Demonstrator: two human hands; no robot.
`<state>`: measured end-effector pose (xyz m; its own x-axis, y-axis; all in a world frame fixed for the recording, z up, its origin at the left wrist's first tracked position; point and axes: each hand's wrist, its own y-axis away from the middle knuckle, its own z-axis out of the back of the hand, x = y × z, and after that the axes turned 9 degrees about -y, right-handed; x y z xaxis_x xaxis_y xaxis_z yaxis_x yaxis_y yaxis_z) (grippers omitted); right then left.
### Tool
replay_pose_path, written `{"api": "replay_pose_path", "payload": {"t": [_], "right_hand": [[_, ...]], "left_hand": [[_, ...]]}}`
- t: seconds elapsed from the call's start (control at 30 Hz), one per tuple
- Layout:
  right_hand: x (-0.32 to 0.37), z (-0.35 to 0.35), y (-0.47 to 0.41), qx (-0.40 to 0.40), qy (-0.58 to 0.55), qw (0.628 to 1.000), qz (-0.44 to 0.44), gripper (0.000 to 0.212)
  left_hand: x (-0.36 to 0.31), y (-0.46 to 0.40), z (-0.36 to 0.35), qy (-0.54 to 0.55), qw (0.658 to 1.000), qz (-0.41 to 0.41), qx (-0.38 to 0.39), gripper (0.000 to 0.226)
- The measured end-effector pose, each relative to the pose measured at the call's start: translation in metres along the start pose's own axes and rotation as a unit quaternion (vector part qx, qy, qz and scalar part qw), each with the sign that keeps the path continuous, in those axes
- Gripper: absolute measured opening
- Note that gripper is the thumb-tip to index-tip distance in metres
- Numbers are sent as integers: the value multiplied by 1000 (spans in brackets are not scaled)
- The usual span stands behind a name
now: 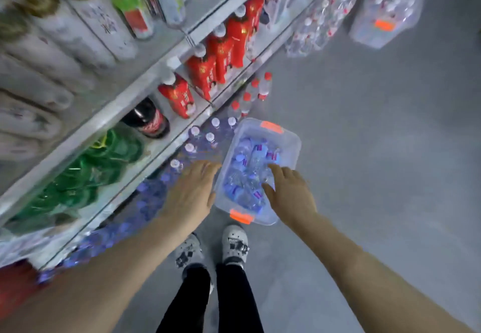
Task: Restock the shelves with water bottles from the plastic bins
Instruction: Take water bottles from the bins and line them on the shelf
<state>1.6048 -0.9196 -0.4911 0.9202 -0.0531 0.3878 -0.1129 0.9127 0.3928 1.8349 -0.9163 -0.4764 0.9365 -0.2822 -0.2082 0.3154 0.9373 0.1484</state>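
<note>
Your clear plastic bin [291, 142] sits on the floor [377, 150] by your feet, full of water bottles [247, 176] with blue labels. Your right hand [289, 192] reaches in with loose fingers, gripping nothing; your left hand [190, 192] is spread flat at its rim, beside the bottom shelf [145, 173].
</note>
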Motion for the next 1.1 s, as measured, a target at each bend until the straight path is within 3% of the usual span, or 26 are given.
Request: {"api": "replay_pose_path", "payload": {"t": [0.17,0.3,0.43,0.57,0.8,0.93,1.1], "right_hand": [[-68,-142,-34,83,-24,990,-113,47],[-116,-243,-64,137,-46,974,-173,48],[-147,-313,-91,190,-17,960,-205,47],[-159,-354,-111,248,-32,940,-230,46],[-163,-349,-116,259,-58,934,-240,38],[-135,-306,-111,226,-84,939,-247,38],[-109,-212,-88,243,-55,941,-228,33]], "left_hand": [[11,-1,-156,-6,998,1,67,70],[24,-6,-269,-11,992,-47,116,62],[36,-9,-340,-78,979,-117,146,41],[41,4,-374,-112,978,-118,128,36],[46,5,-374,-101,975,-125,154,38],[44,-10,-345,-128,942,-142,276,39],[24,-34,-263,-126,918,-24,376,30]]}}
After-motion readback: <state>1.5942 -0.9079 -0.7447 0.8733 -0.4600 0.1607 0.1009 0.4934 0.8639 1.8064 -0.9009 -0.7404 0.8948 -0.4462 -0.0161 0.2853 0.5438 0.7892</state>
